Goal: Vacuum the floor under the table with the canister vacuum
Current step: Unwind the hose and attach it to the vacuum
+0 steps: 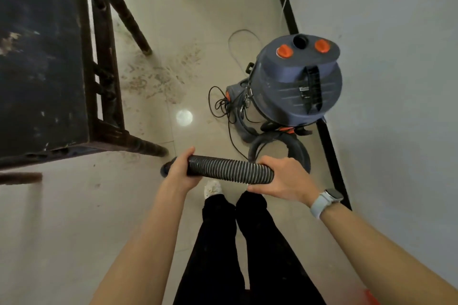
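I hold a black ribbed vacuum hose [228, 168] level in front of me with both hands. My left hand [179, 171] grips its left end, near a dark nozzle tip. My right hand [285, 178] grips the hose further right, where it curves back in a loop toward the machine. The blue-grey canister vacuum [295, 82] with two orange knobs stands on the floor beside the right wall. The dark wooden table [42, 57] fills the left side. Dusty debris [158, 74] is spread over the pale tiles by its legs.
A black power cord [223, 106] lies tangled on the floor left of the canister, and a thin white cable [238, 39] loops behind it. Table legs [146, 148] angle out onto the tiles. A black skirting [329, 146] runs along the right wall. My legs stand below the hose.
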Available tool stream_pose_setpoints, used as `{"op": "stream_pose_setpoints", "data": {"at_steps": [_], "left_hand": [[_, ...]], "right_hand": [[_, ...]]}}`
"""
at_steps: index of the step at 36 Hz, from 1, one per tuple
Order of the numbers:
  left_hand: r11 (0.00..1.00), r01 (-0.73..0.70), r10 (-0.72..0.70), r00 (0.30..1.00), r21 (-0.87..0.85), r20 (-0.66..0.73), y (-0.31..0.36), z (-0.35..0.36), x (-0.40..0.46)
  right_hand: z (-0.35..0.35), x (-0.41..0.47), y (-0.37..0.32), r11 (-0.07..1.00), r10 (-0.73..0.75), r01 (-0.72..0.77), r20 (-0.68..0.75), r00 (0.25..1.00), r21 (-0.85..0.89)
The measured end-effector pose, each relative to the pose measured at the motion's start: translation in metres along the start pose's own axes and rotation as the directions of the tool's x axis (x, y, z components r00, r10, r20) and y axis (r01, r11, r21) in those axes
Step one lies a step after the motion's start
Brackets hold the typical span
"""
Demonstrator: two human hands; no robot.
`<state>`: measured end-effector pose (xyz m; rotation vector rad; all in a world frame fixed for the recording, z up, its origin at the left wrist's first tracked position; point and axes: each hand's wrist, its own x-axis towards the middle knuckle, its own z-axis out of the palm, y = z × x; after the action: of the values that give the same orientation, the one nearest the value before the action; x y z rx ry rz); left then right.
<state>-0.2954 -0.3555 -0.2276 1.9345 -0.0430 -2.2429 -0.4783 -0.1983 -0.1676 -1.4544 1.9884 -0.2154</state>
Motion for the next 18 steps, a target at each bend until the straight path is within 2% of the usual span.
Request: {"op": "stream_pose_setpoints", "data": {"at_steps": [2, 3, 5, 6, 9, 13, 15, 17, 18], "left_hand": [[1.000, 0.010, -0.010, 1.000, -0.001, 0.017, -0.002, 0.018, -0.004], [1.000, 0.008, -0.008, 1.000, 0.017, 0.018, -0.004, 0.025, -0.006], [0.996, 0.011, -0.014, 1.000, 0.092, 0.024, -0.010, 0.035, -0.010], [0.991, 0.016, -0.021, 0.999, 0.134, 0.034, -0.015, 0.038, -0.010], [0.970, 0.002, -0.021, 0.997, 0.242, 0.076, -0.028, 0.046, -0.016], [0.931, -0.143, 0.103, 0.986, 0.336, 0.134, -0.036, 0.045, -0.013], [0.906, -0.211, 0.166, 0.974, 0.366, 0.151, -0.036, 0.040, -0.012], [0.878, -0.266, 0.211, 0.961, 0.399, 0.176, -0.034, 0.036, -0.011], [0.858, -0.288, 0.224, 0.955, 0.425, 0.196, -0.034, 0.033, -0.010]], "right_hand": [[-0.003, -0.006, 0.000, 0.994, 0.067, -0.083, 0.183, 0.981, 0.077], [0.000, -0.010, 0.004, 0.975, 0.095, -0.143, 0.261, 0.961, 0.171], [0.008, -0.021, 0.013, 0.892, 0.165, -0.271, 0.299, 0.940, 0.361], [0.014, -0.026, 0.020, 0.860, 0.227, -0.333, 0.293, 0.929, 0.386], [0.029, -0.035, 0.034, 0.881, 0.363, -0.414, 0.234, 0.902, 0.230], [0.041, -0.035, 0.053, 0.848, 0.521, -0.524, 0.059, 0.851, 0.079], [0.051, -0.034, 0.071, 0.784, 0.621, -0.621, 0.002, 0.784, 0.027], [0.062, -0.032, 0.087, 0.644, 0.752, -0.737, 0.006, 0.659, 0.204], [0.067, -0.031, 0.095, 0.510, 0.823, -0.775, 0.051, 0.566, 0.374]]}}
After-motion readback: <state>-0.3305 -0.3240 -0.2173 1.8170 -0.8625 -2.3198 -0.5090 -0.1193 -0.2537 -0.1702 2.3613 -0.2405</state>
